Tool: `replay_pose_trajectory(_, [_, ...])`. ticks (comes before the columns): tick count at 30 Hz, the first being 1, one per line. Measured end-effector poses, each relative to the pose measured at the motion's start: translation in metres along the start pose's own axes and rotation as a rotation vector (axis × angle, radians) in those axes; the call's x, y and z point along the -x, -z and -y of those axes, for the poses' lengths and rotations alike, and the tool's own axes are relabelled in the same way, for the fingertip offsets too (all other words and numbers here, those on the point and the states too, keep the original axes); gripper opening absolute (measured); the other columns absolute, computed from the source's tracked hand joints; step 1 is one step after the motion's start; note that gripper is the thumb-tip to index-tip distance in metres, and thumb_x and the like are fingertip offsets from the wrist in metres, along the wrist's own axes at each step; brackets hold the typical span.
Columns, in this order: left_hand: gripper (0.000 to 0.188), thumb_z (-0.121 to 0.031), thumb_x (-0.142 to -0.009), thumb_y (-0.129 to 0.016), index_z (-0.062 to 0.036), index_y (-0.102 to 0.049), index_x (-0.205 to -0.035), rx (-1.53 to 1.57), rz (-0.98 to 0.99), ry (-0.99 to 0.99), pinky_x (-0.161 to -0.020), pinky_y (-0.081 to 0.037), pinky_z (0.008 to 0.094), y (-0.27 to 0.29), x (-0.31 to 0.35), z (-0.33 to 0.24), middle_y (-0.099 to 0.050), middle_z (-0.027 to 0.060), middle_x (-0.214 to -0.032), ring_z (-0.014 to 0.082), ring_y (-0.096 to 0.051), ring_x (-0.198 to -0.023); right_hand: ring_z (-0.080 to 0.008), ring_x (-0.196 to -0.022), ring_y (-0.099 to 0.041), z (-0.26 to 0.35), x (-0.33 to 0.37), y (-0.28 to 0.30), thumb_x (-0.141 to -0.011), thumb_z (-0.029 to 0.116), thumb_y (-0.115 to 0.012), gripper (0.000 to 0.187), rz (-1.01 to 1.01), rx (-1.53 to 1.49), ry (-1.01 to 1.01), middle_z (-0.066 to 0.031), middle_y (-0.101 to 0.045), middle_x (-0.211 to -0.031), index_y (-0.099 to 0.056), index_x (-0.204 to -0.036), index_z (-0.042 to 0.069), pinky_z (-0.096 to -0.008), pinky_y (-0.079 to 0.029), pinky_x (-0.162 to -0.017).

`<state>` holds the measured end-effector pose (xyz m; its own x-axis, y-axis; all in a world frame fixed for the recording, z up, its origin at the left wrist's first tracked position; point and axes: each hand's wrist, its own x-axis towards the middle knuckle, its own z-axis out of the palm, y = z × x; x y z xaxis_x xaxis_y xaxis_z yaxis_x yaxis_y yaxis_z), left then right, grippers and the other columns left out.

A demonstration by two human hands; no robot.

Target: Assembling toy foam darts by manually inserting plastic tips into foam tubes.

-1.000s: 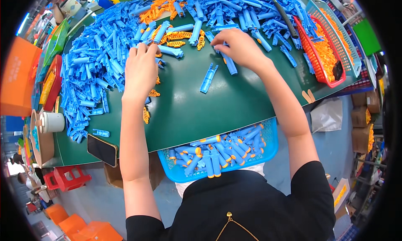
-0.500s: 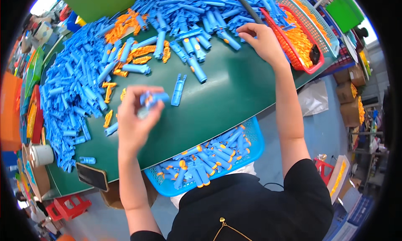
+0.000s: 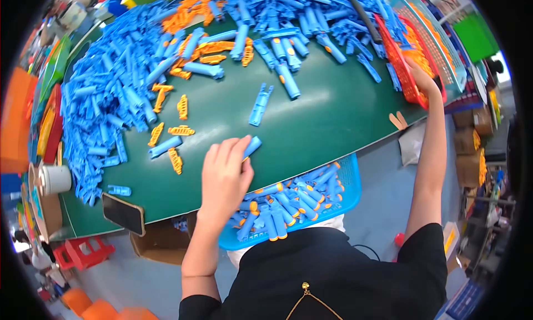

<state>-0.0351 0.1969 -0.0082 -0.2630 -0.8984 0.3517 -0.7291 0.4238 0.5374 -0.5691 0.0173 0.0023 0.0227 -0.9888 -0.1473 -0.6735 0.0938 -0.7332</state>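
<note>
My left hand (image 3: 225,173) is closed round a blue plastic tube-shaped part (image 3: 252,146), whose end sticks out past the fingers. It hovers over the near edge of the green table (image 3: 327,120). My right hand (image 3: 420,78) reaches into the red basket (image 3: 397,64) at the far right, among small orange plastic pieces (image 3: 417,48); its fingertips are hidden there. Ahead of my left hand lies a single open-sided blue part (image 3: 260,104). To its left are several loose orange ribbed pieces (image 3: 175,160) and a blue tube (image 3: 165,146).
Large heaps of blue parts (image 3: 102,98) cover the table's left and far sides. Below the near edge sits a light-blue basket (image 3: 350,192) of blue parts with orange ends. A phone (image 3: 123,213) and a white cup (image 3: 54,179) stand at the left edge. A pale-blue basket (image 3: 458,70) adjoins the red one.
My right hand has moved right, from above the table into the red basket. My left hand has come nearer and to the right, still with the blue part. The view has shifted.
</note>
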Motion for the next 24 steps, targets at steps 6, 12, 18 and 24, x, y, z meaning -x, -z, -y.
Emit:
replay_pose_trajectory(6, [0.044, 0.002, -0.073, -0.062, -0.0032, -0.058, -0.117, -0.132, -0.004, -0.009, -0.081, -0.044, 0.0414, -0.005, 0.001, -0.005, -0.056, 0.0135, -0.103, 0.0322, -0.053, -0.089, -0.0228, -0.101, -0.063, -0.016, -0.024, 0.001, -0.097, 0.031, -0.055, 0.039, -0.183, 0.323, 0.032, -0.0159, -0.068, -0.107, -0.060, -0.118, -0.002, -0.0334, -0.046, -0.089])
replay_pose_trajectory(12, [0.038, 0.003, -0.070, -0.063, -0.0029, -0.060, -0.108, 0.275, -0.008, 0.024, -0.078, -0.048, 0.0347, -0.007, 0.002, -0.012, -0.060, 0.0132, -0.099, 0.0284, -0.060, -0.088, -0.0210, -0.096, -0.065, 0.081, 0.002, -0.003, -0.094, 0.032, -0.059, 0.034, -0.702, 0.547, 0.126, -0.0118, -0.070, -0.102, -0.068, -0.109, 0.002, -0.0320, -0.047, -0.085])
replay_pose_trajectory(18, [0.036, 0.011, -0.070, -0.062, -0.0016, -0.053, -0.103, 0.682, -0.073, 0.110, -0.083, -0.051, 0.0296, -0.020, 0.002, -0.013, -0.058, 0.0116, -0.099, 0.0189, -0.064, -0.093, -0.0156, -0.077, -0.064, 0.223, 0.017, -0.202, -0.090, 0.020, -0.063, 0.021, -0.116, 0.083, 0.693, -0.0084, -0.068, -0.089, -0.066, -0.104, 0.004, -0.0320, -0.050, -0.069])
replay_pose_trajectory(24, [0.039, 0.011, -0.070, -0.063, -0.0010, -0.054, -0.106, 0.689, -0.158, 0.098, -0.083, -0.052, 0.0292, -0.033, 0.005, -0.014, -0.058, 0.0117, -0.101, 0.0192, -0.064, -0.093, -0.0280, -0.092, -0.060, 0.249, 0.001, -0.288, -0.094, 0.028, -0.057, 0.021, 0.229, 0.338, 1.039, -0.0061, -0.061, -0.095, -0.065, -0.101, 0.010, -0.0360, -0.049, -0.078])
